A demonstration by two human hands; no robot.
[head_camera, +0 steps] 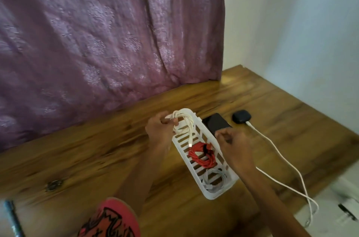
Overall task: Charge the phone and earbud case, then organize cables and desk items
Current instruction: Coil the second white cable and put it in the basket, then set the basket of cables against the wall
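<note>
We are gripping the coiled white cable (183,120) in our left hand (158,129) over the tray's (213,196) far end. Our right hand (236,145) is hovering, loosely curled and empty, beside the phone (215,123).

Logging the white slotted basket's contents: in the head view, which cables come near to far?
Near to far: pale grey coiled cable → red coiled cable → white coiled cable, gripped by the left hand.
</note>
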